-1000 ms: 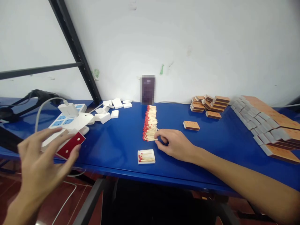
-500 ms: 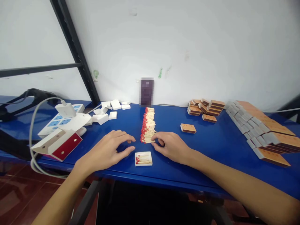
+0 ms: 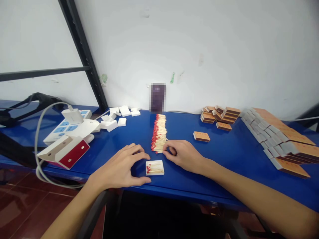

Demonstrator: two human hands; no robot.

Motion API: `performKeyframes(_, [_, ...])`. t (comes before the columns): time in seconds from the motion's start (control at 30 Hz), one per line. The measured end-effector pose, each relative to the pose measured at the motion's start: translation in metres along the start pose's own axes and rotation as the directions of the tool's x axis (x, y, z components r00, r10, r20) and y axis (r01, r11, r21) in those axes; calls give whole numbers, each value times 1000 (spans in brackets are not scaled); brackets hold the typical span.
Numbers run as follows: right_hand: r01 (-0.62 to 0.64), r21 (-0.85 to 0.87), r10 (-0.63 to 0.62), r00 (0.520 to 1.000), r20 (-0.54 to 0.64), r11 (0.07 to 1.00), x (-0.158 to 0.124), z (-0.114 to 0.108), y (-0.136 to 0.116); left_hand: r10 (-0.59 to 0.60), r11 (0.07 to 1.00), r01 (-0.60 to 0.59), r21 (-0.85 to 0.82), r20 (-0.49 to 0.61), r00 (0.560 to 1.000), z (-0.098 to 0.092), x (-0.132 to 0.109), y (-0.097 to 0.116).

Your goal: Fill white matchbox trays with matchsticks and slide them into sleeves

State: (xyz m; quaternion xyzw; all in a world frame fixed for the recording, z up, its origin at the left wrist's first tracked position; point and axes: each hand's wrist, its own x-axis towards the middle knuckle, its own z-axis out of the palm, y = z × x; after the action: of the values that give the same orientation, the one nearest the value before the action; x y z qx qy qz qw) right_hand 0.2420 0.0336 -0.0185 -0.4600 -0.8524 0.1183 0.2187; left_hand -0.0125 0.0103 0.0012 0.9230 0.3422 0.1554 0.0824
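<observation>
A white matchbox tray (image 3: 161, 162) lies near the table's front edge with several red-headed matches inside. My left hand (image 3: 122, 166) is open beside it, thumb and fingers spread around its left end; I cannot tell if they touch it. Beyond the tray, a long row of loose matches (image 3: 159, 132) runs back toward the wall, red heads to the left. At the row's near end my right hand (image 3: 183, 154) is closed in a pinch on the tail of a match (image 3: 159, 152) whose head sticks out leftward.
One matchbox (image 3: 201, 136) lies right of the row, with a heap of matchboxes (image 3: 228, 114) behind it. Stacked matchboxes (image 3: 286, 132) fill the right side. White trays (image 3: 109, 125), a red-and-white carton (image 3: 72, 154), a power strip (image 3: 62, 129) and a cable (image 3: 38, 146) lie left.
My left hand has moved right and nearer, its fingers now spread about the tray's left end. My right hand stays at the row's near end, where a match now stands slightly apart.
</observation>
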Motion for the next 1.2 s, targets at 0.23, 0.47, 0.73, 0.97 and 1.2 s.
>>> performKeyframes(0.23, [13,0,-13,1000,-5,1000,-1,0,1,-28,999,28,-22,26,999,2,4,14])
performKeyframes(0.47, [21,-7,-21,1000,-10,1000,-1,2,1,34,998,-33,-55,17,999,9,7,14])
performKeyframes(0.73, [12,-7,-12,1000,-1,1000,-1,2,0,11,994,-5,-107,58,998,9,6,13])
performKeyframes(0.97, [11,-11,-10,1000,3,1000,-1,1,1,1,994,4,-105,56,998,11,4,12])
performKeyframes(1.2, [9,-20,-9,1000,10,1000,-2,1,0,-3,994,8,-112,42,999,12,3,11])
